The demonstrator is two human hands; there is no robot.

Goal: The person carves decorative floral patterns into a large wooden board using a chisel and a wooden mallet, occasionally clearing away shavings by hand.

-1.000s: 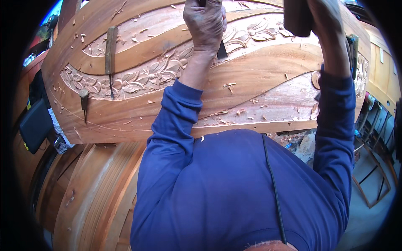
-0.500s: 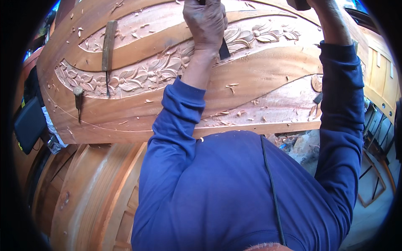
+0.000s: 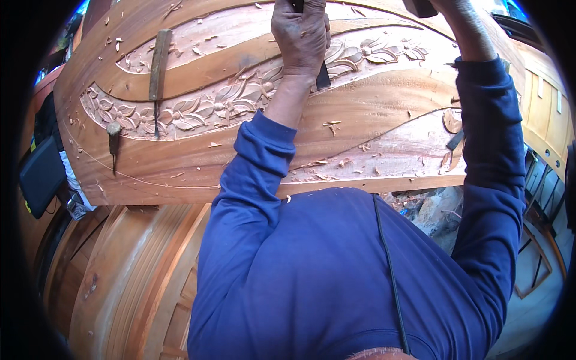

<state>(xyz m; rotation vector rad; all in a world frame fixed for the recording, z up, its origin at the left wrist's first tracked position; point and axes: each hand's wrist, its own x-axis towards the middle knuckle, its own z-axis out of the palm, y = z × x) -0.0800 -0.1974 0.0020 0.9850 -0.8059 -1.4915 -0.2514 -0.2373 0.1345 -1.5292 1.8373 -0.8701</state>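
Note:
My left hand (image 3: pixel 300 39) is closed around a chisel (image 3: pixel 298 5) over the upper middle of a carved wooden panel (image 3: pixel 372 90); most of that tool is hidden by the fingers and the frame's edge. A dark flat blade (image 3: pixel 323 77) shows beside the wrist, resting against the panel. At the top right, my right hand (image 3: pixel 462 24) grips a dark, block-like mallet (image 3: pixel 421 7), partly cut off by the upper edge. Between the two hands runs a band of carved flowers and leaves (image 3: pixel 378 51).
A wooden-handled chisel (image 3: pixel 159 66) and a short round-headed tool (image 3: pixel 113 135) lie on the panel's left side. Another small dark blade (image 3: pixel 455 140) lies near my right sleeve. Wood shavings (image 3: pixel 331 126) are scattered about. Moulded timber (image 3: pixel 120 270) stands below left.
My left hand has shifted slightly right and down. My right hand and the mallet have moved a little left and up. Both hands keep their grip.

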